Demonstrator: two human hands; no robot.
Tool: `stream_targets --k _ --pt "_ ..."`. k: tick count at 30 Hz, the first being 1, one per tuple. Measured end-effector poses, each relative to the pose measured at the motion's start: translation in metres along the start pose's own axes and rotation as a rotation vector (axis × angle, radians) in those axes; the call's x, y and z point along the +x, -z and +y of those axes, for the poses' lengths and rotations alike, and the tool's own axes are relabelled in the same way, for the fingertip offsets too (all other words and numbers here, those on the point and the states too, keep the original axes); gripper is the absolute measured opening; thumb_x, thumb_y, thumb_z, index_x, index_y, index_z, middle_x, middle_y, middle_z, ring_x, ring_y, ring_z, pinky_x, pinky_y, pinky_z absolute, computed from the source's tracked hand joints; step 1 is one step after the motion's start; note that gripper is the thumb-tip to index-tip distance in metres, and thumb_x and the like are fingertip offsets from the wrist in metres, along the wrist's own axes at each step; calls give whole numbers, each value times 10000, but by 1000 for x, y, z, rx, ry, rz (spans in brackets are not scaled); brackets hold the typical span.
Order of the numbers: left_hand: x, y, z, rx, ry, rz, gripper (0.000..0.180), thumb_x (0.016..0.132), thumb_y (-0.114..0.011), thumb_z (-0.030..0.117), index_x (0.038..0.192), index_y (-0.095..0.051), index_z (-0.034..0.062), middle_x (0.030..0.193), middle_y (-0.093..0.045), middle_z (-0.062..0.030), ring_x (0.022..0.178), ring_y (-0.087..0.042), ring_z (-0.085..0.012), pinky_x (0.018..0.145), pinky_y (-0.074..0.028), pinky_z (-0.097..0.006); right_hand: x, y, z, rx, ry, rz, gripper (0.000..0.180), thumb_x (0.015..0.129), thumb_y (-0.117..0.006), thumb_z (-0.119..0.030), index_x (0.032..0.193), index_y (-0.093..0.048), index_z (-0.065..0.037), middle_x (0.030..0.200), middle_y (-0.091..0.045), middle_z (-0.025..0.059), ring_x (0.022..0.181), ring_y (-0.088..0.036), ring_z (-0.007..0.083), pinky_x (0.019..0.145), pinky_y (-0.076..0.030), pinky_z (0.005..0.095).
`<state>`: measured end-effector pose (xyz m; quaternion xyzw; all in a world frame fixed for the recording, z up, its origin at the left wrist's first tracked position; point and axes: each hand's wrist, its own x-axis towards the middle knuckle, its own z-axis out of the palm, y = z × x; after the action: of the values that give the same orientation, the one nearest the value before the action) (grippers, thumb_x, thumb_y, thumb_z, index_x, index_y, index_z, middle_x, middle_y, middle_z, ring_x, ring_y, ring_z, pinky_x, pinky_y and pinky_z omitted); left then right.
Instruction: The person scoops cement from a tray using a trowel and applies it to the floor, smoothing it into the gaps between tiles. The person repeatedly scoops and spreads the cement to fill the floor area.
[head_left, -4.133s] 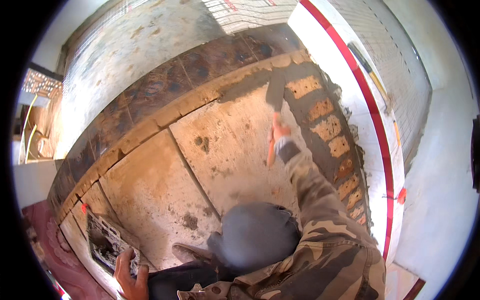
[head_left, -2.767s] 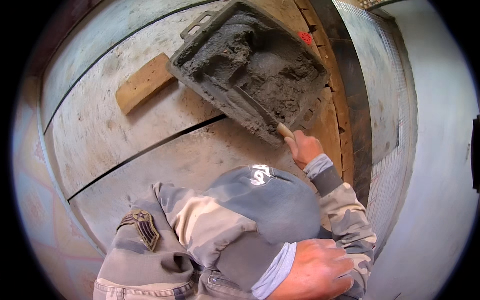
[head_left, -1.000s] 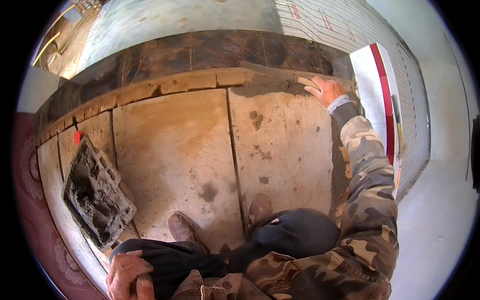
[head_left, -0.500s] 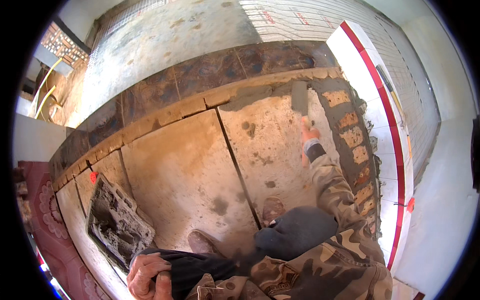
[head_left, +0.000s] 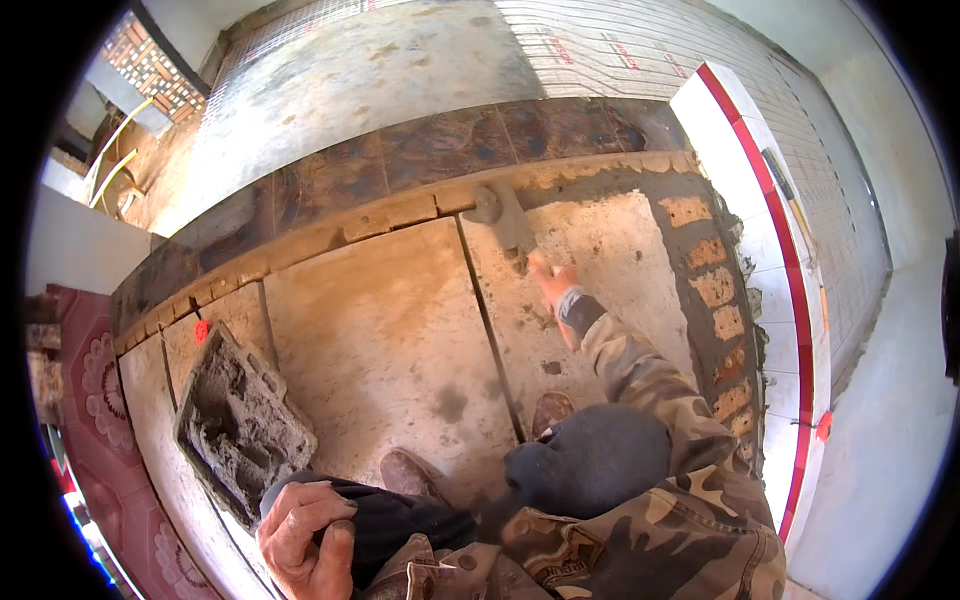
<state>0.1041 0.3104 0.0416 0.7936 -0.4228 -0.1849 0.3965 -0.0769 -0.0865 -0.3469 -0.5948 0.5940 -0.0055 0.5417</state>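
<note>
My right hand [head_left: 552, 285] grips the handle of a trowel [head_left: 512, 228]. The blade, smeared with grey mortar, is near the far edge of the slab surface, beside the dark joint between two slabs. A band of wet mortar [head_left: 600, 187] runs along that edge to the blade's right. My left hand [head_left: 305, 530] rests on my left knee with its fingers curled in loosely; nothing shows in it. Just beyond it lies a black tub [head_left: 190, 455] partly filled with grey mortar [head_left: 240, 430].
Along the right side, bricks [head_left: 713, 288] sit in mortar beside a white tiled ledge with a red stripe [head_left: 780, 210]. Dark brown tiles [head_left: 420, 150] border the far edge. A long-handled tool [head_left: 785, 185] lies by the ledge. My shoes [head_left: 405, 472] stand on the pale slabs [head_left: 370, 330].
My right hand has swept the trowel leftward along the far edge, from near the corner to the slab joint. The left hand stays on the knee.
</note>
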Motion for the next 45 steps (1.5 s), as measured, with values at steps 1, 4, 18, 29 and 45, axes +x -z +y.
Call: stream_targets --k 1,4,18,29,45 --pt "-1 0 1 0 -14 -4 145 837 -636 119 854 -677 -20 798 -672 -137 765 -652 -281 772 -535 -395 2 -1 6 129 -23 -32 470 975 -672 -443 994 -666 27 726 -655 116 551 -622 255 532 -484 425" --pt "-2 -2 3 1 -36 -5 167 857 -653 145 860 -681 -19 799 -669 -134 765 -653 -277 780 -542 -403 0 -6 13 384 -69 -121 362 979 -698 -376 902 -620 -31 661 -572 52 459 -528 185 429 -404 381" --pt "-25 6 29 13 111 59 426 929 -685 405 888 -680 -20 798 -663 -146 742 -647 -282 839 -549 -454 -31 87 -130 74 368 -261 544 854 -819 -536 951 -673 -21 702 -590 -12 516 -514 64 399 -442 260" --pt "-61 16 41 179 222 52 418 819 -740 377 949 -659 -11 845 -658 -150 798 -660 -301 792 -533 -397 71 113 -111 -1050 997 315 436 917 -718 -519 1020 -651 -101 817 -707 197 805 -701 418 667 -535 485" --pt "-20 -16 39 316 318 0 254 770 -630 126 969 -655 -29 828 -628 -116 757 -589 -226 723 -469 -335 62 77 32 -167 346 207 419 954 -706 -401 901 -652 11 689 -634 160 525 -590 271 512 -463 430"
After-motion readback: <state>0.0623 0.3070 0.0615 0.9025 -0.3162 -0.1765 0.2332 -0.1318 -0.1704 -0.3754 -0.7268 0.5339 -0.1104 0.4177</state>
